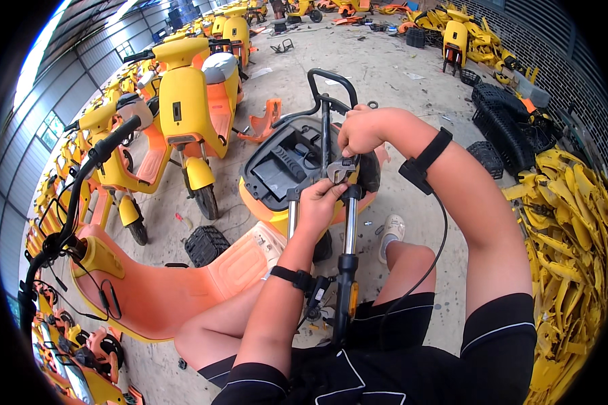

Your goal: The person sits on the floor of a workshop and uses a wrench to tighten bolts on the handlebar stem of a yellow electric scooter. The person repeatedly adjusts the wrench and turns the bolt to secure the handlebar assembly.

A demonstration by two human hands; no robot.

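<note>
An adjustable wrench (341,169) is set at the top of a scooter's front fork (350,229), by the foot of the black steering stem (325,131). My right hand (363,130) is closed around the wrench's handle, whose ringed end sticks out past the knuckles. Below it, my left hand (319,206) pinches close to the wrench's jaws, between the two silver fork tubes. What the jaws grip is hidden by my fingers. The fork leans toward me between my legs, and a black looped bar (332,77) tops the stem.
Under the fork lies a yellow scooter body (250,202) with an open black compartment. An orange and yellow scooter shell (162,290) lies at my left. Yellow scooters (177,101) stand in rows behind it. Yellow panels (567,270) and black baskets (500,128) are heaped on the right.
</note>
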